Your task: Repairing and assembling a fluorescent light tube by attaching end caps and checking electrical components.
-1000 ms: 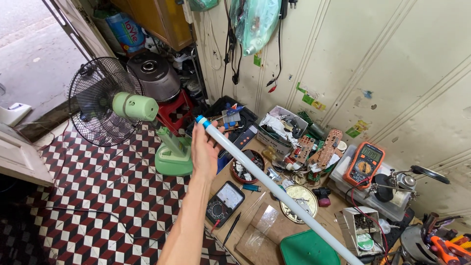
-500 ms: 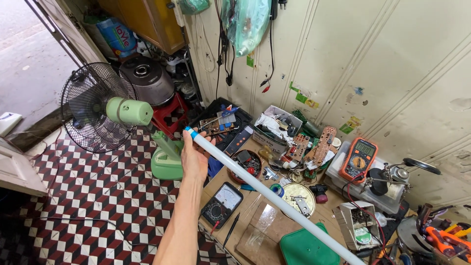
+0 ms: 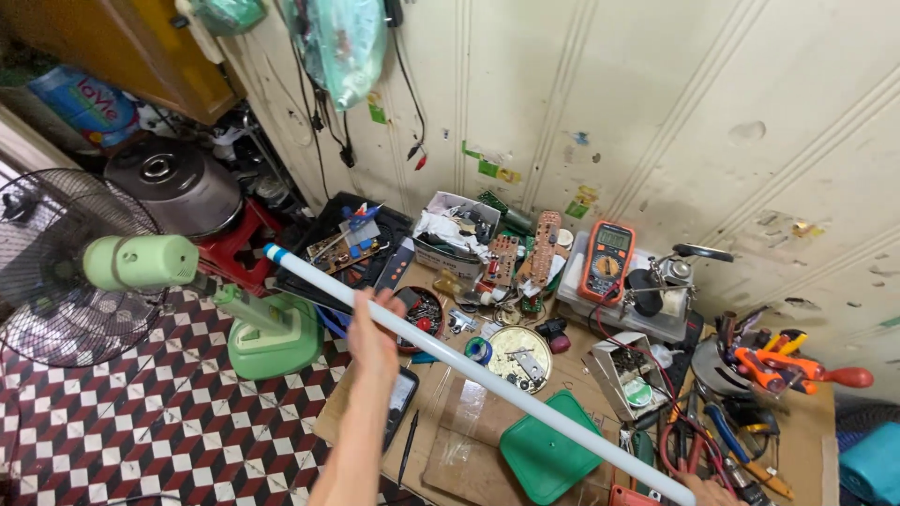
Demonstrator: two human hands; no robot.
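I hold a long white tube (image 3: pixel 487 379) with a blue cap at its far end, slanting in the air over the cluttered floor. My left hand (image 3: pixel 373 333) is closed around it a little below the capped end, above a small round dish of parts (image 3: pixel 427 314). Its near end runs down to my right hand (image 3: pixel 708 489), of which only a sliver shows at the bottom edge, closed around the tube there. The capped tip hangs near a pale green fan (image 3: pixel 141 262).
The fan's base (image 3: pixel 277 337) stands on red, white and black checked tiles (image 3: pixel 141 422). Cardboard along the wall carries an orange multimeter (image 3: pixel 607 260), a black meter (image 3: pixel 405 398), a green lid (image 3: pixel 548 454), circuit boards, pliers (image 3: pixel 778 365) and boxes of parts. A dark pot (image 3: pixel 173 187) sits on a red stool.
My left hand now grips farther from the blue-capped end than before. The view has swung right and closer to the wall, so the fan sits further left.
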